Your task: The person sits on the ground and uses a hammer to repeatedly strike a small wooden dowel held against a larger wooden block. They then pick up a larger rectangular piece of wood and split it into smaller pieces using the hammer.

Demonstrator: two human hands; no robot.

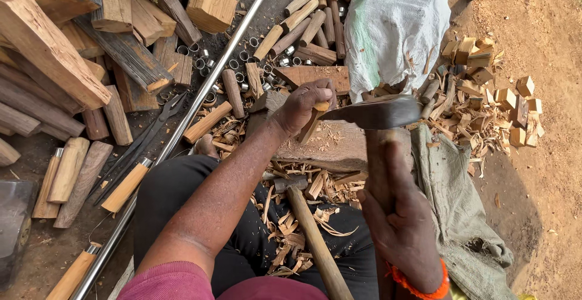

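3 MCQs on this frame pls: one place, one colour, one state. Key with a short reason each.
1. Where does the hammer lie?
A. On the lap, among shavings
B. On the white sack
C. On the steel rod

2. What colour is the band on the right wrist?
A. Blue
B. Orange
C. Green

3. How is the wood piece held?
A. Lying loose on the ground
B. Clamped in tongs
C. Gripped in the left hand on the block

Key:
1 A: its head and handle rest between the legs, shavings around.
2 B: the band is orange.
3 C: the left hand grips it on the block, while the right hand holds the adze at it.
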